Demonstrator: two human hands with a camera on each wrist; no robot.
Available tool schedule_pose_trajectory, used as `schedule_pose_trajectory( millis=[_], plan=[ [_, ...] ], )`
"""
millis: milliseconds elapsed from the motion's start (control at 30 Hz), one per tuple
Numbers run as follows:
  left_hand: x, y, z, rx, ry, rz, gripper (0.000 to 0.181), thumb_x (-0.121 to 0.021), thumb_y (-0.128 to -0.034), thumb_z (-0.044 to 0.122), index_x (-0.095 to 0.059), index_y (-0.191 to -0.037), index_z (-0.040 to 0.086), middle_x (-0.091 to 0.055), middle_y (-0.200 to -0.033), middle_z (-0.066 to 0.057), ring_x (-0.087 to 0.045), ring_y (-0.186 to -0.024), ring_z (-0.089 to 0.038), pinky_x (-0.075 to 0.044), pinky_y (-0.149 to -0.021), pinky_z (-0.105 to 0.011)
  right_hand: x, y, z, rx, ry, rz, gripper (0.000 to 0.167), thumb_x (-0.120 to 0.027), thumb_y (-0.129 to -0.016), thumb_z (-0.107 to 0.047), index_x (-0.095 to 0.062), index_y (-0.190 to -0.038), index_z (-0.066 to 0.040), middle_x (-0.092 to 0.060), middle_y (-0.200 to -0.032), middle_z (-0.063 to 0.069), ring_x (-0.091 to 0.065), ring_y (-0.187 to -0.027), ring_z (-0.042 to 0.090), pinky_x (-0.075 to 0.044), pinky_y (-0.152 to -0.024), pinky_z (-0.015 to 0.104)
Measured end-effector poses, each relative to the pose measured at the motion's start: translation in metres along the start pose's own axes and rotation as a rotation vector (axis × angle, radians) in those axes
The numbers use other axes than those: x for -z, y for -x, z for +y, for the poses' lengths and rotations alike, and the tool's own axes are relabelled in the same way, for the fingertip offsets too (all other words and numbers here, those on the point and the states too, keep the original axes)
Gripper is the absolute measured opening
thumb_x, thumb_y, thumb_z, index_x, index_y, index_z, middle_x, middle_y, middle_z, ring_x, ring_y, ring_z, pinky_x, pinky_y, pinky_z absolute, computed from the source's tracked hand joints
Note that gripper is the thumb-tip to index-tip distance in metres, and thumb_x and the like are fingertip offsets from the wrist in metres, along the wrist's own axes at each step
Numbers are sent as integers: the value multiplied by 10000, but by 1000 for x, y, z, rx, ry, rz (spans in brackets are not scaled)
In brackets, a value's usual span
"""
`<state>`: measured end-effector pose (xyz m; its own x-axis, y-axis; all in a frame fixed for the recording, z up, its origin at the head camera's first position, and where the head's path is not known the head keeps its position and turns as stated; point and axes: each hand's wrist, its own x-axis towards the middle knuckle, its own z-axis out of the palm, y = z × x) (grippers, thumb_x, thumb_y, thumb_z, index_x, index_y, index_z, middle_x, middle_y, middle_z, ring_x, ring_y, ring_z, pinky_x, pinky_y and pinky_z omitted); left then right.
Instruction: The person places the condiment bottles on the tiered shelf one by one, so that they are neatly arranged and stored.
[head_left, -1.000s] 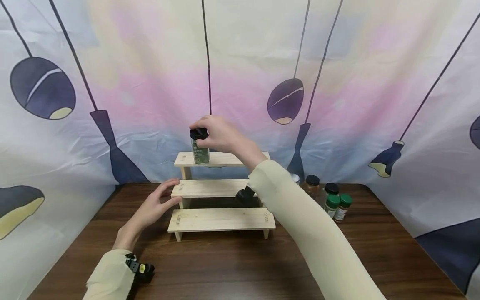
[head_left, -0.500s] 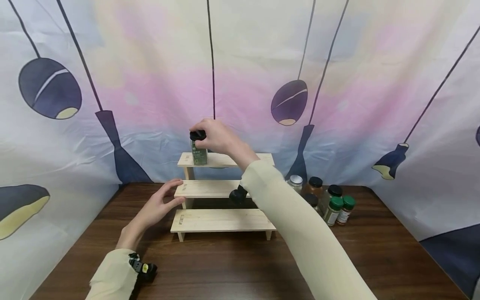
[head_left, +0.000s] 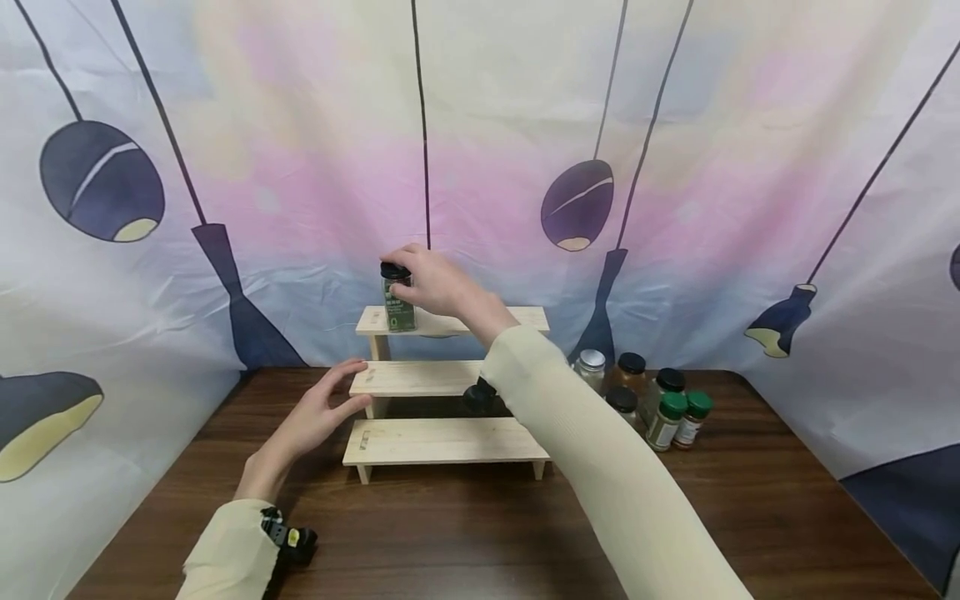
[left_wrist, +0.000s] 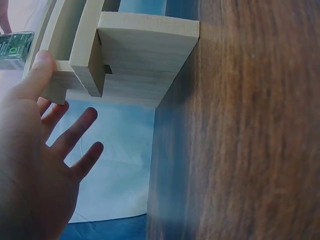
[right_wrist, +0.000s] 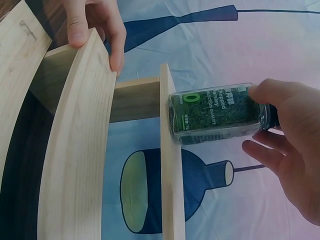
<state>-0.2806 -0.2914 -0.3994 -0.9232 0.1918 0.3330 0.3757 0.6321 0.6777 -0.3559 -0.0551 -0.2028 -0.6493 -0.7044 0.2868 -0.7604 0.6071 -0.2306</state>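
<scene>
Pinching the left end of the middle board (head_left: 420, 377) of a wooden rack (head_left: 442, 439), the left hand (head_left: 309, 419) has its other fingers loosely spread. Off to the right on the dark table (head_left: 390, 542), capped jars (head_left: 663, 428) stand clustered. Farther back, the right hand (head_left: 435, 281) grips the parsley jar (head_left: 401, 315) around its black cap (head_left: 392, 271); it stands upright on the top board (head_left: 487, 320), before a patterned cloth (head_left: 480, 108).

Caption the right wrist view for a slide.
Right hand holds a parsley jar on the top shelf; left hand grips the end of the middle shelf.
</scene>
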Motion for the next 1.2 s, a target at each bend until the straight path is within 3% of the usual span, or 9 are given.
schedule_pose_trajectory(
  millis=[333,767,1200],
  plan=[
    [-1,-2,0,5,-2,-6,644,-621,-987,379,-367,-1535,158,-288,-1613,-152,-393,-1383,-416,-382,-1037,-609,-3,11,10,38,-37,15,629,-580,-1011,-292,-310,-1566,-167,-313,-1586,57,-375,-1434,221,-340,-1164,376],
    [0,-1,0,3,-6,-3,633,-621,-989,366,-369,-1533,165,-300,-1609,-137,-456,-1326,-404,-414,-1014,-588,-5,35,31,21,-118,167,599,-616,-993,-237,-381,-1535,-140,-466,-1456,123,-473,-1339,249,-389,-1120,387],
    [1,0,0,-2,-5,6,629,-624,-989,357,-377,-1527,146,-303,-1605,-149,-464,-1315,-404,-415,-1007,-585,2,61,41,15,-157,232,534,-609,-1002,-243,-449,-1492,-108,-475,-1481,77,-482,-1338,241,-386,-1124,387]
  ],
)
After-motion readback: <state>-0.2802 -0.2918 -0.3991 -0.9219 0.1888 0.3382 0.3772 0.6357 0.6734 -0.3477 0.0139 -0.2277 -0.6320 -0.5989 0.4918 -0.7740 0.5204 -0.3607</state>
